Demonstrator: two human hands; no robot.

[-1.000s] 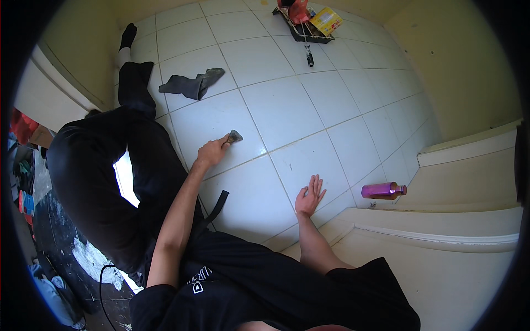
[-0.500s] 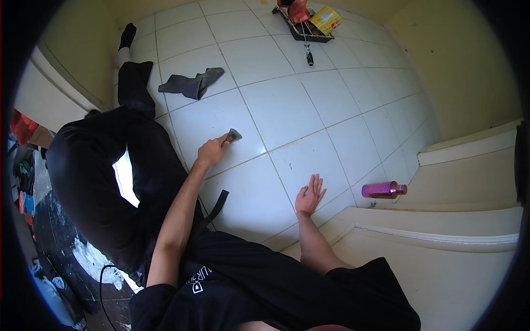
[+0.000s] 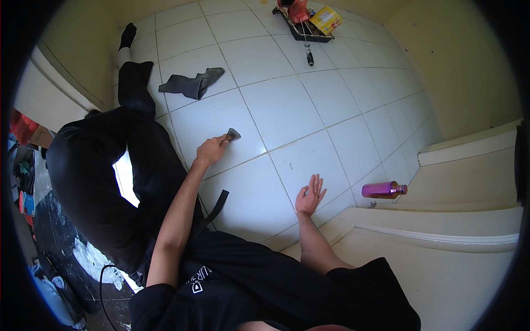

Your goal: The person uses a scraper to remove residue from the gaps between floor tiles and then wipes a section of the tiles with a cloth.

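My left hand (image 3: 211, 151) is closed round the handle of a small scraper (image 3: 233, 134), whose flared dark blade rests on or just over a white floor tile. Fingers outstretched, my right hand (image 3: 311, 195) lies flat on the tiled floor (image 3: 265, 193) and holds nothing. Beyond the left hand a crumpled grey cloth (image 3: 190, 85) lies on the tiles. To the right of my right hand, a shiny purple bottle (image 3: 382, 190) lies on its side beside the door frame.
At the far side stands a black paint tray (image 3: 312, 37) with a yellow box (image 3: 326, 20) and a red thing in it; a black-handled tool (image 3: 309, 57) sticks out. My bent legs (image 3: 94, 171) take up the left. Cream door panels (image 3: 441, 259) border the lower right.
My left hand has drawn the scraper very slightly to the left and toward me. My right hand and the things on the floor have stayed in place.
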